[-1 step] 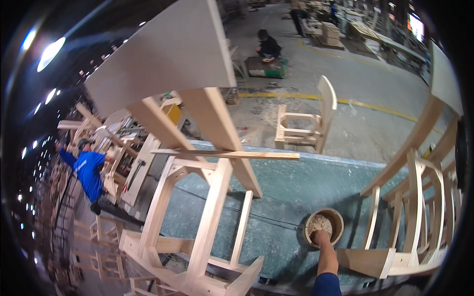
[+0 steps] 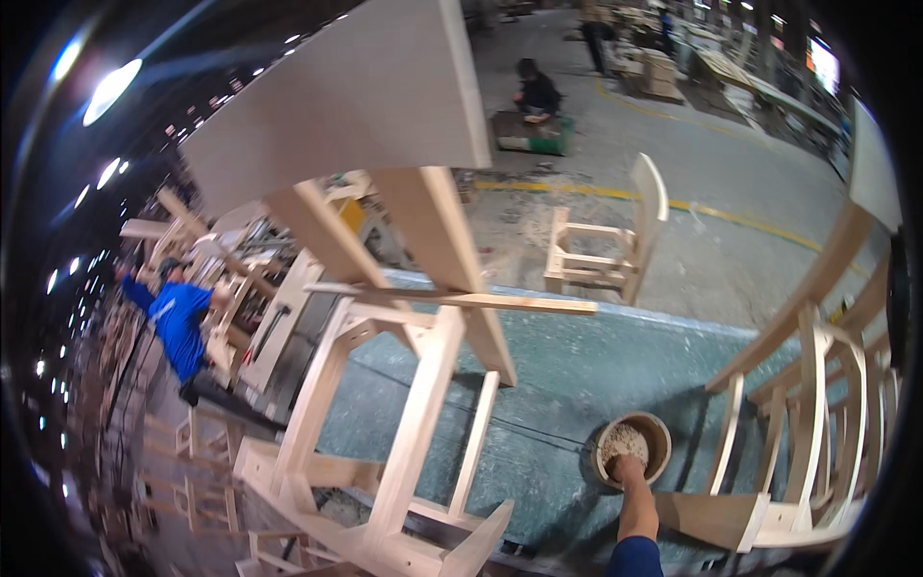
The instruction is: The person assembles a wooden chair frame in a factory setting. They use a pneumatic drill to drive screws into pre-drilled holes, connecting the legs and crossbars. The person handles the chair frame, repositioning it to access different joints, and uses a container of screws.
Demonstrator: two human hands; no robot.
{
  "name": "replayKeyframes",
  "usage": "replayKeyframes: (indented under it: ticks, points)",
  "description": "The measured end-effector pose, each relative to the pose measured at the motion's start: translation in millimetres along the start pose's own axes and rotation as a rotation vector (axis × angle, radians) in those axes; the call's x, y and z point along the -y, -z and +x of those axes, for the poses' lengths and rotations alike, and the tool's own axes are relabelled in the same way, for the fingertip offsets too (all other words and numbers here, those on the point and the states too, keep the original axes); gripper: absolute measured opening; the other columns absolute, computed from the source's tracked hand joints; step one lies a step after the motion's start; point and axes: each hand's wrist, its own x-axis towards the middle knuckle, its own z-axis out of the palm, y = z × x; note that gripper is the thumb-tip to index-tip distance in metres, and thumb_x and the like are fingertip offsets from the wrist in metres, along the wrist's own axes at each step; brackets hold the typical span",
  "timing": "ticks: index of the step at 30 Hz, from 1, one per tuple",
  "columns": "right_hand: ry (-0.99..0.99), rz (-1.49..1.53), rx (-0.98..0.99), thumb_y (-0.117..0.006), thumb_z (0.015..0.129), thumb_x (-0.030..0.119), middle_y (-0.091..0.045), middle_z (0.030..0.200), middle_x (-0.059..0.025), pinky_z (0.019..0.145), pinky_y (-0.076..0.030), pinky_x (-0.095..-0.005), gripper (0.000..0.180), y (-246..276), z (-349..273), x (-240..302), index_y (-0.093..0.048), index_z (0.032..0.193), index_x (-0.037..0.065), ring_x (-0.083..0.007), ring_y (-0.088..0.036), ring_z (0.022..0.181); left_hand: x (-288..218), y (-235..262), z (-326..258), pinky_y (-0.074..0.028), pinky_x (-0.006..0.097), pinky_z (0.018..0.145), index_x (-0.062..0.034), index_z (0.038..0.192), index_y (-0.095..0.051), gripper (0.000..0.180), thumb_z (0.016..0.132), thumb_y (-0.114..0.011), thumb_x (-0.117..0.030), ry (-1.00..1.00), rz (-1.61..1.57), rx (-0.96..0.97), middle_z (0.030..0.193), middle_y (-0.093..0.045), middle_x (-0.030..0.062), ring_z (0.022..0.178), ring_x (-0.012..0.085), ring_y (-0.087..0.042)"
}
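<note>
Here the right hand [image 2: 630, 471] reaches down into a small round tub [image 2: 632, 449] that stands on the green bench [image 2: 577, 375], its fingers buried in the pale, crumbly filler [image 2: 623, 442] inside; whether they are clenched on a pinch of it or lie loose I cannot tell, since the filler hides them. The left hand is out of view. The tub sits in the gap between two bare wooden chairs: one upturned chair [image 2: 404, 385] to its left, legs and rails jutting toward the camera, and a slatted chair [image 2: 808, 423] just beside it on the right. The risk, as I judge it, lies in that tight spot. A quick pull of the arm could tip the light tub and spill filler over the bench, or the elbow could knock the slatted chair, whose seat corner lies near the wrist. The upturned chair looks top-heavy with its broad seat raised high, so a bump to the bench might rock it. Farther off, a person in blue [image 2: 178, 322] works among stacked frames, well apart.
</note>
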Motion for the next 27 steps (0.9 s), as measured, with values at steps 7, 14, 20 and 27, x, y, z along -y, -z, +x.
replayKeyframes:
  ticks: [7,14,20,27]
  points:
    - [0.047,0.145,-0.084,-0.062,0.083,0.031,-0.071,0.103,-0.0233,0.086,-0.055,-0.0478,0.032,1.7,-20.2,7.9,-0.076,0.097,0.005,-0.0407,-0.068,0.099,58.9,-25.3,-53.7,-0.053,0.044,0.085,-0.0095,0.107,-0.074,0.061,0.065,-0.084,-0.053,0.132,-0.016,0.095,0.101,-0.073,0.0166,0.097,0.0368,-0.069]
    - [-0.434,1.35,-0.21,-0.059,0.083,0.013,-0.065,0.079,-0.0146,0.07,-0.053,-0.0415,0.021,-12.3,-23.0,-14.3,-0.07,0.095,0.0,-0.0299,-0.064,0.074,85.2,-42.2,-98.9,-0.053,0.044,0.085,-0.0101,0.107,-0.075,0.063,0.064,-0.084,-0.055,0.218,-0.029,0.22,0.101,-0.073,0.016,0.098,0.0365,-0.069]
    - [-0.092,2.482,0.077,-0.053,0.095,0.016,-0.063,0.086,-0.003,0.045,-0.049,-0.0242,0.017,-24.5,-28.1,-35.6,-0.062,0.105,0.006,-0.0106,-0.055,0.054,91.0,-46.6,-110.2,-0.054,0.041,0.087,-0.0056,0.103,-0.075,0.073,0.056,-0.082,-0.061,0.239,-0.056,0.273,0.102,-0.073,0.0198,0.099,0.0352,-0.069]
    - [0.064,2.406,0.258,-0.075,0.087,0.02,-0.064,0.097,-0.0095,0.074,-0.056,-0.0284,0.062,-7.6,-66.3,-33.1,-0.048,0.139,0.001,-0.0152,-0.06,0.083,105.2,-53.0,-90.7,-0.052,0.042,0.093,-0.0068,0.112,-0.072,0.075,0.058,-0.083,-0.058,0.172,-0.027,0.309,0.113,-0.07,0.0218,0.108,0.0376,-0.065]
